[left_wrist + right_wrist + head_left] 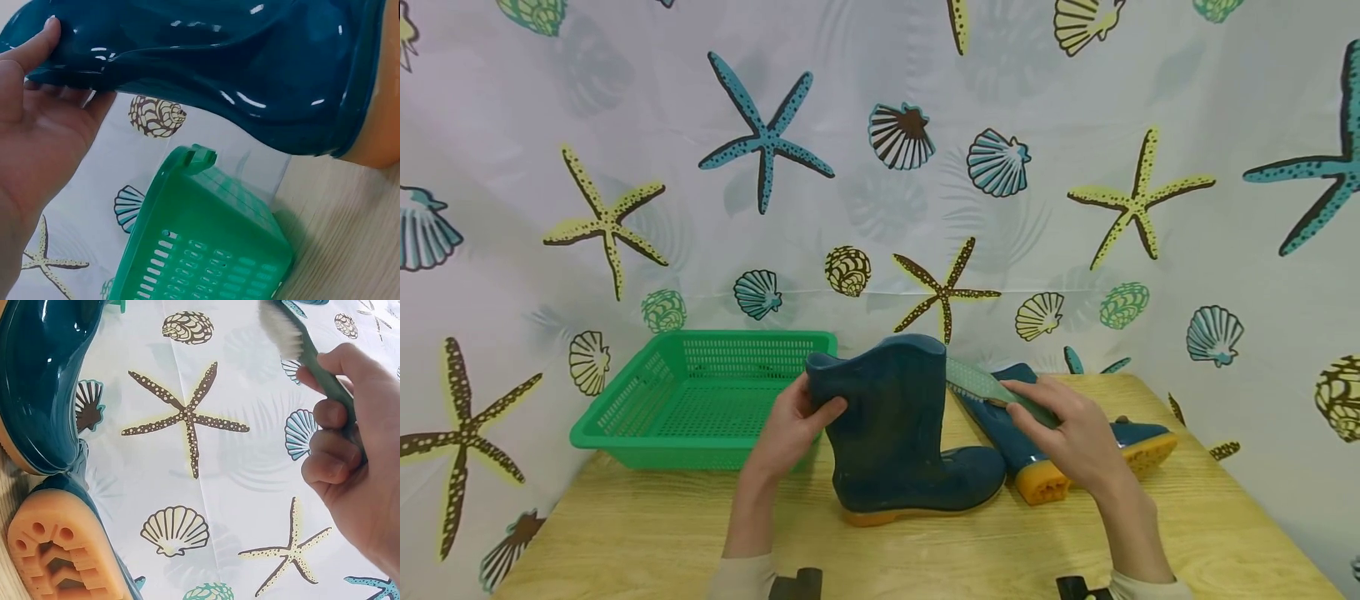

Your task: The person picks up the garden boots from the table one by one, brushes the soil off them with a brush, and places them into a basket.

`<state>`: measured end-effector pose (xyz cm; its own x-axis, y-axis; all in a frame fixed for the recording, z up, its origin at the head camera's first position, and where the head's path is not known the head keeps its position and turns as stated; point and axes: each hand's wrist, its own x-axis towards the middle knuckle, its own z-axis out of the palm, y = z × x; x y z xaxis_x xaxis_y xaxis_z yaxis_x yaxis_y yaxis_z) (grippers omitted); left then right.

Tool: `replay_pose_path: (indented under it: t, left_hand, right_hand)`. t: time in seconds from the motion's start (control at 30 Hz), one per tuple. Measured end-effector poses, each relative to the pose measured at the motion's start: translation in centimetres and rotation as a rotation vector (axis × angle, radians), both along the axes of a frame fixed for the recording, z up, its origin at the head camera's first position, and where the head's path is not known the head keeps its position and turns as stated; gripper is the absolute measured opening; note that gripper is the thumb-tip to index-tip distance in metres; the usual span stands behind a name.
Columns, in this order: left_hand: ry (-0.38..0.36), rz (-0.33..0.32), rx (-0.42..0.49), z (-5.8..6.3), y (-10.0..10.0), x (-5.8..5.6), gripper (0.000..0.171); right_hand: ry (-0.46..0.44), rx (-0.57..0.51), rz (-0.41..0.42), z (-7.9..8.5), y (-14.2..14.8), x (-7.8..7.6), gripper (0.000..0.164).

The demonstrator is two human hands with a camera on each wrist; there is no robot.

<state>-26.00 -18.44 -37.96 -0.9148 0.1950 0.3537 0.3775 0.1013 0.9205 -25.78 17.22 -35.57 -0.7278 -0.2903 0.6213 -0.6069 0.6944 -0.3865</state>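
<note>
A dark blue rubber boot [887, 425] with an orange sole stands nearly upright in the middle of the table. My left hand [790, 425] grips its shaft near the top, thumb on the outside; the left wrist view shows the boot's glossy side and the hand [50, 125] at its upper end. In my right hand [1067, 425] is a green scrubbing brush [981, 382] with pale bristles, held by its handle. The brush head is beside the boot's top at the right; whether they touch I cannot tell. In the right wrist view, curled fingers [331, 415] wrap the brush handle.
A second blue boot [1011, 433] lies on its side to the right, orange sole toward me, its toe [1142, 442] partly behind my right hand. A green perforated basket [700, 458] stands at the back left. Behind the wooden table [662, 533] hangs a sea-patterned curtain [850, 217].
</note>
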Motion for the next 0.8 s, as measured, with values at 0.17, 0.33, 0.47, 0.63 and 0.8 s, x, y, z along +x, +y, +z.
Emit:
replay_pose_path:
  t: [0.17,0.33,0.47,0.63,0.8]
  left_hand:
    - [-0.047,0.003,0.014,0.3,-0.4,0.1,0.059]
    - [0.006,0.012,0.09,0.7,-0.3,0.3,0.068]
    - [0.094,0.12,0.114,1.2,0.2,0.3,0.076]
    - [0.232,0.254,0.049,1.5,0.9,0.5,0.069]
    - [0.345,0.302,-0.02,1.7,1.2,0.8,0.047]
  right_hand:
    - [0.084,-0.033,0.091,-0.2,0.1,-0.2,0.029]
    - [0.095,-0.031,0.136,-0.3,0.1,-0.4,0.03]
    - [0.109,-0.027,0.168,-0.4,0.2,-0.5,0.034]
    - [0.122,-0.015,0.25,-0.5,0.1,-0.6,0.038]
    - [0.11,0.002,0.329,-0.5,-0.1,-0.6,0.041]
